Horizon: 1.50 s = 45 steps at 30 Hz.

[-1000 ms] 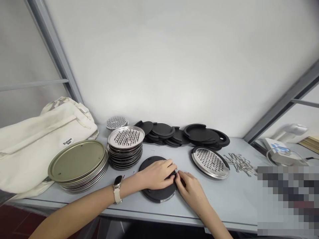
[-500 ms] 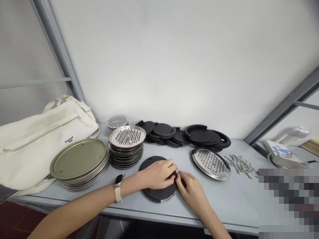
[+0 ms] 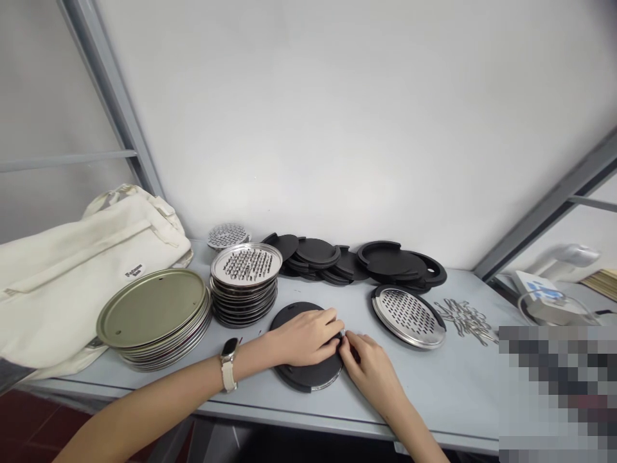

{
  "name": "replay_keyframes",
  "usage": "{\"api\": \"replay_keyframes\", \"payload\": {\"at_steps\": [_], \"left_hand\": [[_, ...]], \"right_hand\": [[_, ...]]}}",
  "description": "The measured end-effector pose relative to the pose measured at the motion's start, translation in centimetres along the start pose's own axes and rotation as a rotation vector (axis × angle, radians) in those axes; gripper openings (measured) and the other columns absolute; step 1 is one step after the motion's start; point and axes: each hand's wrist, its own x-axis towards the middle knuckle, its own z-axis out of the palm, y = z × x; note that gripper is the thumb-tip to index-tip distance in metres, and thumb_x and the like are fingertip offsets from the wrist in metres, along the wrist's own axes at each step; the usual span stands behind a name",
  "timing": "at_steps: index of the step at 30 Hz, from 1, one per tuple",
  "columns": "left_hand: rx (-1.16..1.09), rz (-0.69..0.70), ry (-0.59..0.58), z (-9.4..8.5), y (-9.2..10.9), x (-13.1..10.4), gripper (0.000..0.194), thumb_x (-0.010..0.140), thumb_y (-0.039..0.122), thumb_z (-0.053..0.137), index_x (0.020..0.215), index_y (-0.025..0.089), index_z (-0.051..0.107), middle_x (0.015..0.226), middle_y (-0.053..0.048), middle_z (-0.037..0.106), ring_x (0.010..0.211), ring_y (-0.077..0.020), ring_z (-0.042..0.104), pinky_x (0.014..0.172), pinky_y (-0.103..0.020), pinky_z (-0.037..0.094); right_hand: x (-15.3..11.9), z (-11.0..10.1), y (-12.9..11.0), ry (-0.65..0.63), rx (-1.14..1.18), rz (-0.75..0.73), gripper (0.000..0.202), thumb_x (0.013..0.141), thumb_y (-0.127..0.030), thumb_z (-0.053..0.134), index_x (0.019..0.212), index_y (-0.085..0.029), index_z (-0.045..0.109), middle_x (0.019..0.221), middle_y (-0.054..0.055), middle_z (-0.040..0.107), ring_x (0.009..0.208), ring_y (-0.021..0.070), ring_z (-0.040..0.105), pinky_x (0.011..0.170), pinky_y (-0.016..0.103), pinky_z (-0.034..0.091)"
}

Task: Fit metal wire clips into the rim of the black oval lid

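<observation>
In front of me a black round disc (image 3: 301, 378) lies on the table, a strip of metal rim showing along its lower right edge. Across its top rests my left hand (image 3: 306, 337), fingers bent down over the right edge, with a watch on that wrist. My right hand (image 3: 366, 360) meets it there, its thumb and fingers pinched together at the edge. A small shiny metal piece (image 3: 342, 333) shows between the fingertips; its shape is mostly hidden. To the right lies a metal grater disc (image 3: 409, 315) in a black holder.
Stacked grater discs (image 3: 245, 267) and a stack of olive-topped round plates (image 3: 154, 308) stand left, beside a cream bag (image 3: 87, 251). Black round holders (image 3: 315, 253) are heaped along the wall. Bent wire clips (image 3: 465, 319) lie right, near a white box (image 3: 542, 299).
Almost nothing differs. Both hands stay at the disc's right edge, with only a slight shift of the fingertips.
</observation>
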Motion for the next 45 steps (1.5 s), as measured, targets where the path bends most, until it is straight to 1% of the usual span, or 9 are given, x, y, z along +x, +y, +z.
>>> {"api": "replay_keyframes", "payload": {"at_steps": [11, 21, 25, 31, 35, 40, 45], "left_hand": [[0.009, 0.021, 0.0, -0.01, -0.04, -0.16, 0.012, 0.093, 0.022, 0.038, 0.099, 0.017, 0.047, 0.092, -0.005, 0.048, 0.075, -0.0161, 0.051, 0.072, -0.028, 0.04], [-0.007, -0.001, 0.013, -0.04, -0.01, -0.04, 0.013, 0.09, 0.021, 0.041, 0.101, 0.016, 0.045, 0.094, -0.005, 0.05, 0.079, -0.0172, 0.052, 0.073, -0.028, 0.041], [-0.007, 0.004, 0.004, -0.07, 0.05, -0.06, 0.017, 0.091, 0.021, 0.04, 0.107, 0.017, 0.044, 0.095, -0.006, 0.05, 0.079, -0.0175, 0.052, 0.073, -0.029, 0.041], [0.017, 0.002, -0.002, -0.09, 0.01, -0.1, 0.015, 0.091, 0.022, 0.039, 0.104, 0.017, 0.044, 0.091, -0.005, 0.049, 0.075, -0.0168, 0.051, 0.071, -0.028, 0.041], [0.025, 0.003, -0.001, -0.02, -0.02, -0.13, 0.012, 0.091, 0.022, 0.04, 0.1, 0.017, 0.044, 0.092, -0.005, 0.049, 0.076, -0.0167, 0.051, 0.071, -0.029, 0.041], [0.015, 0.008, 0.004, 0.02, 0.01, -0.1, 0.013, 0.09, 0.021, 0.041, 0.103, 0.017, 0.044, 0.093, -0.005, 0.049, 0.077, -0.0166, 0.051, 0.072, -0.028, 0.042], [-0.01, 0.013, 0.021, 0.24, -0.07, -0.03, 0.014, 0.09, 0.021, 0.041, 0.103, 0.015, 0.044, 0.095, -0.006, 0.05, 0.081, -0.0177, 0.052, 0.075, -0.029, 0.042]], "right_hand": [[-0.1, -0.18, -0.17, -0.018, 0.027, 0.006, 0.028, 0.093, -0.028, 0.033, 0.068, -0.021, 0.044, 0.061, 0.002, 0.054, 0.06, 0.0179, 0.05, 0.056, 0.026, 0.032], [-0.02, 0.17, 0.24, -0.016, 0.005, -0.003, 0.032, 0.096, -0.029, 0.025, 0.073, -0.021, 0.046, 0.065, 0.004, 0.057, 0.061, 0.0189, 0.052, 0.058, 0.027, 0.034], [-0.03, 0.16, 0.25, -0.019, 0.015, 0.004, 0.034, 0.096, -0.029, 0.024, 0.077, -0.02, 0.05, 0.067, 0.005, 0.058, 0.063, 0.0196, 0.054, 0.058, 0.028, 0.036], [0.09, 0.26, 0.38, -0.032, 0.021, 0.011, 0.034, 0.096, -0.029, 0.023, 0.085, -0.019, 0.054, 0.07, 0.006, 0.06, 0.065, 0.0205, 0.056, 0.059, 0.029, 0.038], [0.17, 0.28, 0.36, -0.035, 0.015, 0.018, 0.033, 0.096, -0.029, 0.024, 0.084, -0.019, 0.054, 0.07, 0.006, 0.059, 0.065, 0.0203, 0.056, 0.059, 0.028, 0.039], [0.1, 0.27, 0.3, -0.022, 0.002, -0.007, 0.033, 0.096, -0.028, 0.024, 0.082, -0.019, 0.053, 0.069, 0.006, 0.06, 0.064, 0.02, 0.056, 0.059, 0.028, 0.038], [0.02, 0.26, 0.28, -0.018, -0.002, -0.002, 0.033, 0.096, -0.03, 0.024, 0.079, -0.02, 0.051, 0.068, 0.005, 0.059, 0.064, 0.0196, 0.056, 0.058, 0.027, 0.037]]}}
